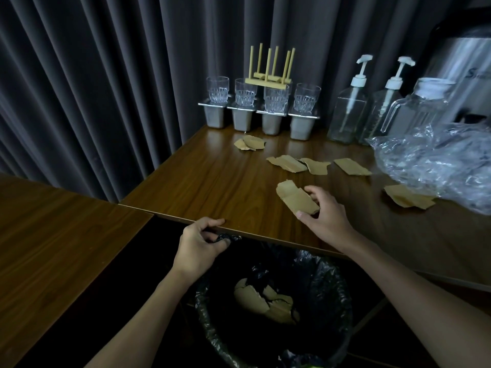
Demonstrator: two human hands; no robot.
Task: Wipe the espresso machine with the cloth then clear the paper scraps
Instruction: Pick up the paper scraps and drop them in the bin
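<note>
Your left hand (198,245) sits closest, below the near edge of the counter (212,181), its fingers curled and pinching the rim of the black bin liner (326,282), with the index finger lying along the counter edge. Down in the liner you can see torn brown pieces (261,301) already lying together. Your right hand (326,216) is on the counter just inside the near edge, thumb on one side and fingers on the other, clamped on a paper scrap (295,197) that lies flat on the wood. Further in, three loose scraps (288,163) lie in a row across the middle of the counter, two touching and one apart to the right. A small pile of scraps (251,143) lies near the back edge, and another scrap (406,197) sits at the right, tucked partly under crumpled clear plastic wrap (438,166). Along the back edge stand four metal containers (215,116), each with a glass (218,88) on top, and a wooden rack (268,81) rests upside down across two of the glasses. To their right are two pump bottles (346,112), a clear jug (419,107) and, at the back right corner, a steel appliance (467,70). A dark curtain (106,75) hangs behind, and a second wooden table (53,235) adjoins on the left.
</note>
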